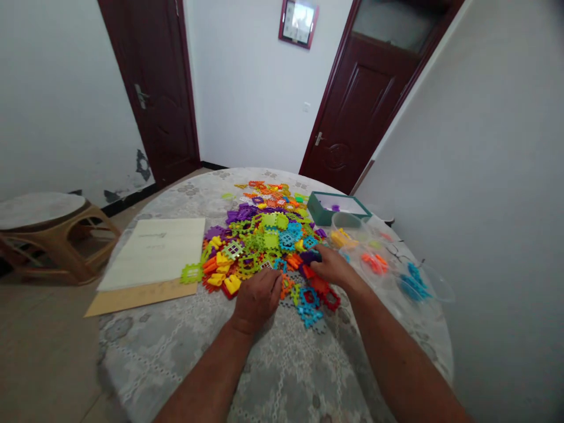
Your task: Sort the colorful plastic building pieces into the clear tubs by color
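From my viewing end, the heap of interlocking plastic pieces (264,235) fills the middle of the frame, spilling towards its upper centre in oranges and purples, with lime green and blue at its core and yellow along its left side. My left hand (258,296) is just below the centre at the heap's near edge, its fingers curled in with the knuckles up; I can't tell whether anything sits inside the curl. My right hand (328,265) comes in right of centre, finger and thumb brought to a dark purple piece (311,257); I can't tell whether they pinch it or only touch it. Red and blue gear-edged pieces lie just below that hand.

At the left of the heap, a lime-green lattice piece (191,273) overlaps the corner of a pale sheet (154,249), which lies on a brown sheet (138,299).

Right of the heap stands a green box (319,216) with a purple piece inside. In front of it, a clear round container (359,222) has yellow pieces in it; farther right, orange pieces (374,263) and blue pieces (414,284) sit among more clear plastic.

All this rests on a round table (304,382) under a grey patterned cloth. A stool (42,208) stands at the left edge, with dark red doors at upper left (154,76) and upper right.
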`<action>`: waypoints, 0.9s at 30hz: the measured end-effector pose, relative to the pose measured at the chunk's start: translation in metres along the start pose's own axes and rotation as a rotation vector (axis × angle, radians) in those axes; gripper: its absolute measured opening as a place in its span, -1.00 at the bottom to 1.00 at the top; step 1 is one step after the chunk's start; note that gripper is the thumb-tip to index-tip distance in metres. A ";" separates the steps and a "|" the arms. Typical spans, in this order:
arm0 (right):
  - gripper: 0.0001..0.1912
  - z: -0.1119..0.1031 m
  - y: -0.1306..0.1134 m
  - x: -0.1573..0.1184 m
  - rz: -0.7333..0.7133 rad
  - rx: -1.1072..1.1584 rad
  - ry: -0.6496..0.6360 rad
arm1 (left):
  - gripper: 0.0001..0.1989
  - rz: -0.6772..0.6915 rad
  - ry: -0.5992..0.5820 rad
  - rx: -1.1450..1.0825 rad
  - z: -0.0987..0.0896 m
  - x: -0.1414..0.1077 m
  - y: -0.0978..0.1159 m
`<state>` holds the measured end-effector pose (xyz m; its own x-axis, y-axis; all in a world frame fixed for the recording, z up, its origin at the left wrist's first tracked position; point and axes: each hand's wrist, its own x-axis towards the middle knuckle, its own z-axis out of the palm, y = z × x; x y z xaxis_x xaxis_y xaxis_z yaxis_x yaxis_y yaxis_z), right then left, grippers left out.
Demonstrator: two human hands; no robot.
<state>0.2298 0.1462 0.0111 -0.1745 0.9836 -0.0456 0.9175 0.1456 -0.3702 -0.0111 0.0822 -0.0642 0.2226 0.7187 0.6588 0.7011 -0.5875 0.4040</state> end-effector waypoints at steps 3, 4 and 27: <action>-0.58 0.019 0.001 -0.020 -0.010 0.202 0.069 | -0.81 0.008 0.010 0.011 0.000 0.000 -0.001; -0.60 0.025 0.002 -0.025 -0.006 0.280 0.087 | -0.81 0.007 0.011 0.017 -0.001 0.000 -0.001; -0.53 0.063 0.006 -0.047 0.006 1.263 0.099 | -0.62 -0.493 -0.181 -0.351 0.014 0.038 0.051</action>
<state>0.2209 0.0937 -0.0477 -0.0940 0.9956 -0.0008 -0.0703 -0.0075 -0.9975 0.0424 0.0847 -0.0273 0.0625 0.9695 0.2369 0.4936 -0.2363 0.8370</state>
